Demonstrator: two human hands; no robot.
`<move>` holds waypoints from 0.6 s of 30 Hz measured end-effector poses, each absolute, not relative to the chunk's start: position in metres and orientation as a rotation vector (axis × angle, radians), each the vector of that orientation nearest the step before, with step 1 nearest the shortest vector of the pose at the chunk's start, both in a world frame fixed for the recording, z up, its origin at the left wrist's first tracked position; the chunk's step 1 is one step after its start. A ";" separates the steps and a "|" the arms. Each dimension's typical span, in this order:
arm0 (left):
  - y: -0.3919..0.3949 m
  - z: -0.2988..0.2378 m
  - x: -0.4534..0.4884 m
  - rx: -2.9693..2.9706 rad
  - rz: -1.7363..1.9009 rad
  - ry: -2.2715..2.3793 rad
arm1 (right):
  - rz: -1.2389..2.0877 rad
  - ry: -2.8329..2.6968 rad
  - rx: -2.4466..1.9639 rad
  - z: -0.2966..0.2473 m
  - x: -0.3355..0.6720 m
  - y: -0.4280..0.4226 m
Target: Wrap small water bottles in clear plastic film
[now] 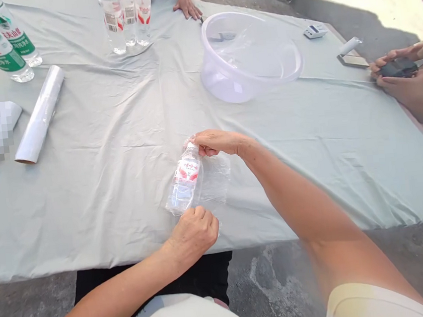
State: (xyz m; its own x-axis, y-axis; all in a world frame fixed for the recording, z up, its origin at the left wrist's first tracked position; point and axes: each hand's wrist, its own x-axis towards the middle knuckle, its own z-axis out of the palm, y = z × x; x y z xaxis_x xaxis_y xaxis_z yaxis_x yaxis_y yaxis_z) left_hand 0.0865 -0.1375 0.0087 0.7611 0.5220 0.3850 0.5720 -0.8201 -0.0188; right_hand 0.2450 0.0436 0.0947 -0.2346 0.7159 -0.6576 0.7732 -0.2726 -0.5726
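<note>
A small water bottle [185, 178] with a red and white label lies on its side on the pale green tablecloth [113, 153], partly wrapped in a sheet of clear plastic film [215, 180]. My right hand [217, 142] is closed round the bottle's cap end at the top. My left hand [194, 232] is curled shut at the bottle's base, pinching the film there near the table's front edge.
A clear plastic basin [248, 55] stands beyond the bottle. A roll of film [41, 115] lies at the left, two green-label bottles [2, 44] behind it, three bottles [127, 17] at the back. Another person's hand [186, 5] rests at the far edge; other hands [399, 68] hold a dark object at the right.
</note>
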 end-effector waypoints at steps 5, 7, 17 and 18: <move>-0.144 0.005 0.099 -3.066 -0.343 -0.874 | -1.756 1.906 1.898 0.075 0.284 0.033; -0.145 0.007 0.100 -3.132 -0.311 -0.897 | -1.848 1.941 1.907 0.065 0.295 0.030; -0.139 0.029 0.082 -3.520 -0.125 -1.172 | -1.618 2.107 2.062 0.060 0.298 0.013; -0.141 0.034 0.077 -3.574 -0.122 -1.190 | -1.618 2.122 2.047 0.061 0.298 0.011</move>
